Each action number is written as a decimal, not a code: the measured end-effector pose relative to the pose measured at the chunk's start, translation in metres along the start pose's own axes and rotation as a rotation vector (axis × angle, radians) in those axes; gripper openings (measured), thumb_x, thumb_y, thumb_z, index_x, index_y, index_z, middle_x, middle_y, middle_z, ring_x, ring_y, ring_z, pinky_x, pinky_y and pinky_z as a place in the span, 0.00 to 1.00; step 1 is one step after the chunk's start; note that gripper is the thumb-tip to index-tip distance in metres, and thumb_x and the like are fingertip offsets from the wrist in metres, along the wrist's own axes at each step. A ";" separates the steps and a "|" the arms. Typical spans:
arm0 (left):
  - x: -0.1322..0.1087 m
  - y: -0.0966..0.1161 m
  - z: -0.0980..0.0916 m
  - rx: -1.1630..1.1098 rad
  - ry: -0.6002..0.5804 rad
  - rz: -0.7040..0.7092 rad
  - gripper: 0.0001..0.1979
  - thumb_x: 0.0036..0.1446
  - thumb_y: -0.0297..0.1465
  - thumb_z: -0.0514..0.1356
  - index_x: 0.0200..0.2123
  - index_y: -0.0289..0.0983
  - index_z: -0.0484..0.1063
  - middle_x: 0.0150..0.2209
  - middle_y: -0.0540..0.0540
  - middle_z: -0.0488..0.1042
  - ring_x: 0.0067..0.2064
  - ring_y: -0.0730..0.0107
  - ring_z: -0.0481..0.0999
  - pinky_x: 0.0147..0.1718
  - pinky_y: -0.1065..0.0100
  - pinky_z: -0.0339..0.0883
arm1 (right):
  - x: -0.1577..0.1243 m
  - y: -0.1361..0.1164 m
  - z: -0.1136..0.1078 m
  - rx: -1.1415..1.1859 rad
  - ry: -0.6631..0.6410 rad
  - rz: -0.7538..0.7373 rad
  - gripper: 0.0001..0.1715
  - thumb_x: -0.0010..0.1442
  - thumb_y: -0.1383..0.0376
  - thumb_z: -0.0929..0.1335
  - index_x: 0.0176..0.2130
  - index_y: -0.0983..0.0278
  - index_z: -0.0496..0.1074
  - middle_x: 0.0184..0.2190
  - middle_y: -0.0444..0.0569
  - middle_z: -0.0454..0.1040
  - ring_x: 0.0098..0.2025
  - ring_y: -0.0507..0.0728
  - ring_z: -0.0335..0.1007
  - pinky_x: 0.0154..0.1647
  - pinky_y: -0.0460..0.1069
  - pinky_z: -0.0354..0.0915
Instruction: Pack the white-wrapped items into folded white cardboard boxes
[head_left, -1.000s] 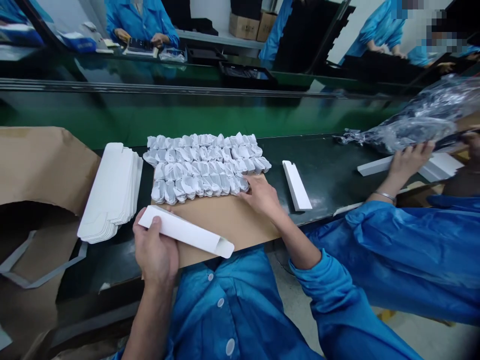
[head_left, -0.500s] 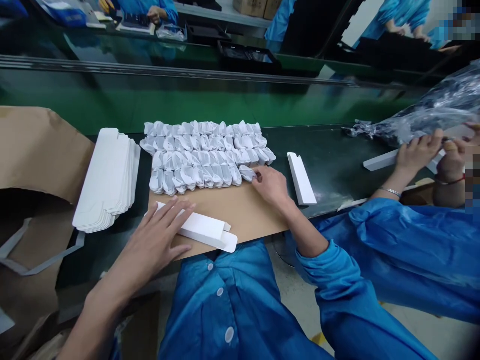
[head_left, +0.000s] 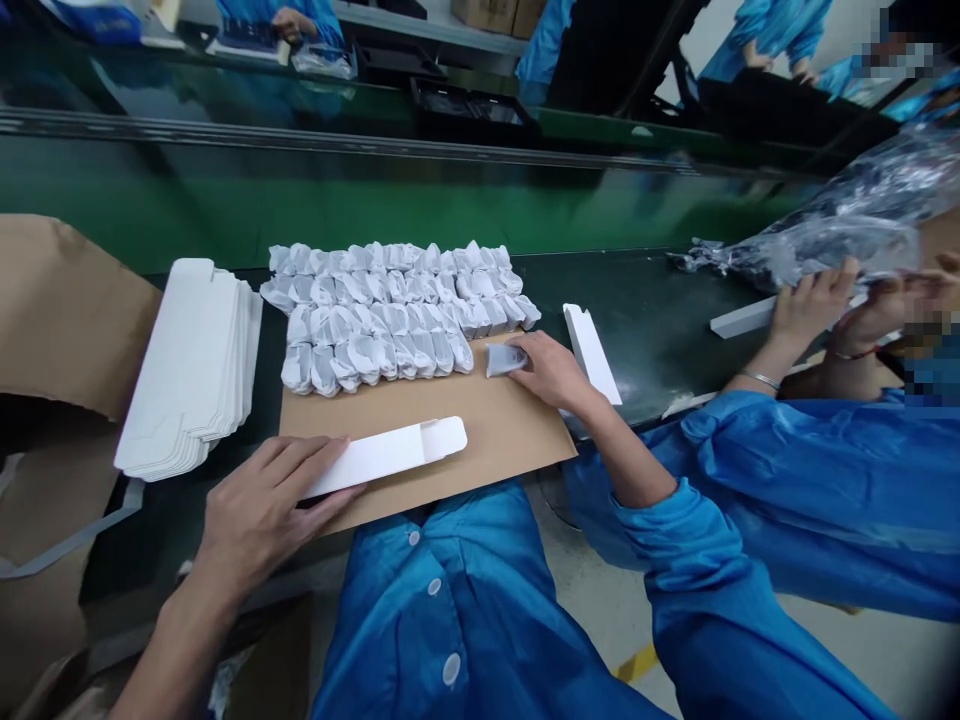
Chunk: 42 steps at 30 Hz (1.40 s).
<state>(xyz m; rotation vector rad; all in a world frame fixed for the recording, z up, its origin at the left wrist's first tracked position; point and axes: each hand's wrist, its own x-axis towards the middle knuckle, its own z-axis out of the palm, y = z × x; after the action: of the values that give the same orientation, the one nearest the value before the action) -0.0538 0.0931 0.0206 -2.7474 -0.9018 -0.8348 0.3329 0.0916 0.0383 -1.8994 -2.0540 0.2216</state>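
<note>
In the head view, the person's left hand (head_left: 262,510) lies open, fingers stretched flat over the near end of a long white carton (head_left: 390,452). The hand presses on the carton rather than clasping it. The carton rests flat on a brown cardboard sheet (head_left: 480,425) at the near edge of the bench, and its open flap end points to the right.

The right hand (head_left: 553,368) is closed in a pinch on one wrapped packet (head_left: 504,358), held by thumb and fingertips. This packet sits on the cardboard sheet just beside the lower right corner of the block of wrapped packets (head_left: 390,310), slightly apart from its last row. The block lies in tight rows across the far half of the sheet.

A stack of flat white cartons (head_left: 187,365) lies left of the sheet, next to a brown paper bag (head_left: 60,310). A single folded white box (head_left: 589,345) lies just right of the right hand. Beyond the bench runs a green conveyor belt (head_left: 375,210).

At the far right, a co-worker's hand (head_left: 810,305) in a blue sleeve rests at a crinkled plastic bag (head_left: 840,235).
</note>
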 end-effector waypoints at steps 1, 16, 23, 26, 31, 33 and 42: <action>-0.002 0.002 -0.003 0.031 0.012 -0.003 0.24 0.55 0.35 0.66 0.55 0.37 0.70 0.41 0.44 0.80 0.38 0.62 0.77 0.38 0.65 0.68 | -0.005 -0.011 0.000 0.014 0.031 0.009 0.16 0.58 0.66 0.70 0.48 0.67 0.72 0.44 0.55 0.75 0.44 0.62 0.72 0.46 0.56 0.70; -0.006 0.041 -0.006 0.167 0.105 -0.021 0.24 0.51 0.32 0.69 0.50 0.30 0.71 0.38 0.38 0.79 0.36 0.58 0.75 0.36 0.62 0.68 | -0.045 -0.097 -0.013 0.289 -0.152 -0.456 0.22 0.63 0.70 0.68 0.57 0.66 0.67 0.51 0.57 0.71 0.55 0.61 0.68 0.53 0.57 0.70; -0.010 0.038 -0.006 0.175 0.171 -0.021 0.26 0.49 0.31 0.70 0.51 0.29 0.71 0.39 0.35 0.79 0.37 0.56 0.76 0.37 0.60 0.68 | -0.039 -0.111 -0.021 0.921 -0.246 0.027 0.15 0.56 0.73 0.71 0.45 0.65 0.74 0.46 0.50 0.76 0.45 0.53 0.76 0.48 0.50 0.74; -0.009 0.036 -0.003 0.142 0.156 0.004 0.26 0.49 0.31 0.70 0.51 0.30 0.72 0.39 0.36 0.79 0.37 0.57 0.76 0.37 0.61 0.68 | -0.034 -0.108 -0.018 0.913 -0.347 0.086 0.09 0.55 0.71 0.72 0.40 0.67 0.76 0.38 0.49 0.79 0.37 0.53 0.76 0.41 0.49 0.74; -0.007 0.043 0.004 0.174 0.183 -0.063 0.23 0.50 0.31 0.70 0.49 0.32 0.72 0.37 0.38 0.79 0.35 0.58 0.74 0.35 0.62 0.66 | -0.032 -0.111 -0.018 0.801 -0.393 0.008 0.15 0.59 0.72 0.69 0.47 0.65 0.75 0.43 0.49 0.79 0.43 0.54 0.77 0.47 0.50 0.72; -0.007 0.046 0.005 0.228 0.203 -0.087 0.23 0.50 0.32 0.70 0.49 0.32 0.73 0.36 0.39 0.79 0.35 0.58 0.74 0.34 0.63 0.65 | -0.033 -0.112 -0.022 0.891 -0.465 -0.032 0.22 0.62 0.70 0.68 0.56 0.63 0.69 0.53 0.51 0.75 0.53 0.56 0.73 0.53 0.52 0.70; 0.003 0.064 0.021 0.310 0.272 -0.216 0.22 0.52 0.37 0.69 0.48 0.33 0.73 0.35 0.39 0.79 0.34 0.59 0.72 0.33 0.63 0.60 | -0.030 -0.130 -0.001 0.700 -0.311 -0.051 0.40 0.56 0.66 0.73 0.64 0.66 0.59 0.51 0.56 0.75 0.56 0.61 0.70 0.61 0.60 0.60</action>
<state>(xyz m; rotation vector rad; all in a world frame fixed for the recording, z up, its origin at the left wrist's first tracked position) -0.0054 0.0487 0.0073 -2.2378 -1.1708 -0.9791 0.2131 0.0497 0.0783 -1.4298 -1.8400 1.1176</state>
